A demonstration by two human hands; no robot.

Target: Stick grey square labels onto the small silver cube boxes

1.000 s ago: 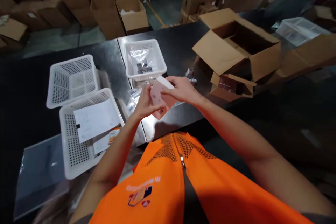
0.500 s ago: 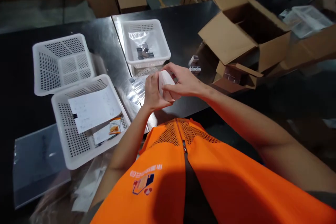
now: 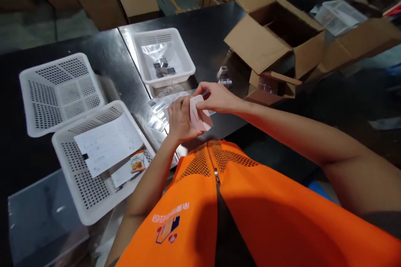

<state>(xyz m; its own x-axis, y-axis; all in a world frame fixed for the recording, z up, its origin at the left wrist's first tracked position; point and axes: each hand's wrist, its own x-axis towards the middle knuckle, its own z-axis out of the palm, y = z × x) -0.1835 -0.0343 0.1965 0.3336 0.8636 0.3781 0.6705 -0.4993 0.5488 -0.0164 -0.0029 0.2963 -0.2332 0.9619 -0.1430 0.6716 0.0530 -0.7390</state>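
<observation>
A small white box (image 3: 197, 116) with faint print is held in front of my vest. My left hand (image 3: 181, 122) wraps round its left side and underside, fingers closed. My right hand (image 3: 216, 96) grips the box's upper right edge between thumb and fingers; whether the fingers reach inside cannot be made out. Just beyond my hands lies clear plastic with silvery pieces (image 3: 156, 117). A white basket (image 3: 188, 71) behind it holds a clear bag and several small dark, shiny boxes (image 3: 163, 68). Two or so similar little boxes (image 3: 224, 81) sit on the table right of my hands.
Two perforated white baskets (image 3: 59, 127) stand at left, the nearer one holding papers (image 3: 108, 144) and an orange snack packet (image 3: 137, 162). A large open carton (image 3: 261, 46) and a smaller open carton (image 3: 266, 96) occupy the right. A clear sheet (image 3: 40, 217) lies front left.
My view has shifted, so the table things appear moved leftward. The white box has turned, showing its printed face, and my right fingers have shifted to its upper edge.
</observation>
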